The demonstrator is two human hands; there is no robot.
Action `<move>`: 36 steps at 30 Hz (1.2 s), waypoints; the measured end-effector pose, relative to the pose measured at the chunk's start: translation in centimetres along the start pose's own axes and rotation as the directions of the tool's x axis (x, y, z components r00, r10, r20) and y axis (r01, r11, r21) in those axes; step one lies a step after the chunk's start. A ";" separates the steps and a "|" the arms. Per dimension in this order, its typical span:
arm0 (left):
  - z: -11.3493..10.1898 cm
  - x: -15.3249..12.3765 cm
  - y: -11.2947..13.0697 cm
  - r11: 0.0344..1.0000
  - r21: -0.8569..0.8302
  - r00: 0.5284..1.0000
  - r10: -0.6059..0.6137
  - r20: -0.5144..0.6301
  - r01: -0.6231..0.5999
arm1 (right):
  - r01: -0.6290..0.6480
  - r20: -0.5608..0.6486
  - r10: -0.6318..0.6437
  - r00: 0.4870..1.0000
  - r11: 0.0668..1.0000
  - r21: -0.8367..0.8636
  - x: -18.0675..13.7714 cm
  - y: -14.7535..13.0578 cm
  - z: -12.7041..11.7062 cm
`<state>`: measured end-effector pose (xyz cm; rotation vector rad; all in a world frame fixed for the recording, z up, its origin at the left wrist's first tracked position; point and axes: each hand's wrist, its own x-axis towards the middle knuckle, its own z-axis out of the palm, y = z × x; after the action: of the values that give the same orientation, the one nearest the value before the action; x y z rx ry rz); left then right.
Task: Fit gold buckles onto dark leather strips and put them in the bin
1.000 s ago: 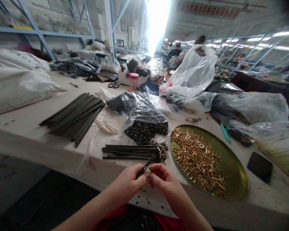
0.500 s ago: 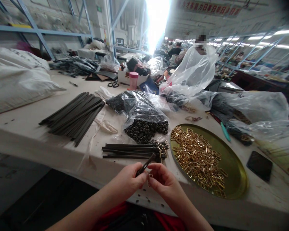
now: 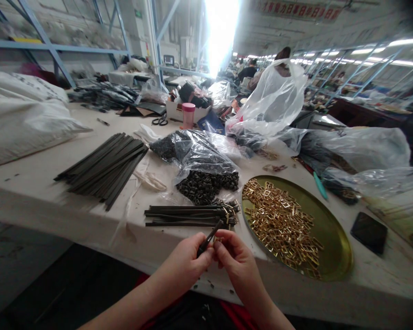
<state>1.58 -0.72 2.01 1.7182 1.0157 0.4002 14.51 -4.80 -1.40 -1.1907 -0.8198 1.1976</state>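
My left hand [image 3: 187,261] is closed on a thin black strap [image 3: 209,237], pinching it near its end at the table's front edge. My right hand [image 3: 234,259] is closed on a small gold buckle [image 3: 217,239] right at the strap's tip, fingertips of both hands meeting. Just beyond them lies a short row of black straps with buckles fitted [image 3: 189,215]. To the right sits a round gold tray [image 3: 333,233] holding several loose gold buckles [image 3: 278,222].
A fan of plain black straps [image 3: 106,165] lies at the left. A plastic bag of small black loops [image 3: 204,176] sits mid-table. A black phone [image 3: 369,232] rests at the right, scissors [image 3: 159,121] and a pink cup [image 3: 188,114] farther back. A person stands behind a clear bag [image 3: 271,101].
Both hands stayed together at the table edge; the right hand's fingers shifted the buckle up against the strap's tip. The view drifted slightly.
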 end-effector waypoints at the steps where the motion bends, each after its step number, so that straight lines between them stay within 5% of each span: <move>1: 0.0 -0.1 0.1 1.000 -0.006 1.000 0.011 -0.001 -0.011 | -0.014 -0.008 0.014 1.000 1.000 0.017 0.0 -0.1 0.1; 7: -1.0 -1.0 -0.2 0.998 0.053 1.000 -0.015 -0.026 0.017 | -0.030 -0.075 0.040 0.996 0.991 0.131 0.0 -1.1 -0.2; 19: -1.5 -1.8 -0.3 0.972 0.231 0.999 0.048 0.014 -0.050 | -0.221 0.014 0.239 0.971 0.872 0.437 -0.6 -0.7 0.5; 36: -0.8 -1.3 -0.2 0.994 0.105 1.000 0.030 -0.007 -0.029 | -0.284 0.037 0.311 0.950 0.806 0.518 -1.1 0.3 1.6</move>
<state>0.18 -1.22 2.36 1.8291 1.0343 0.3790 12.70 -5.47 -1.24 -0.9067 -0.2325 1.5211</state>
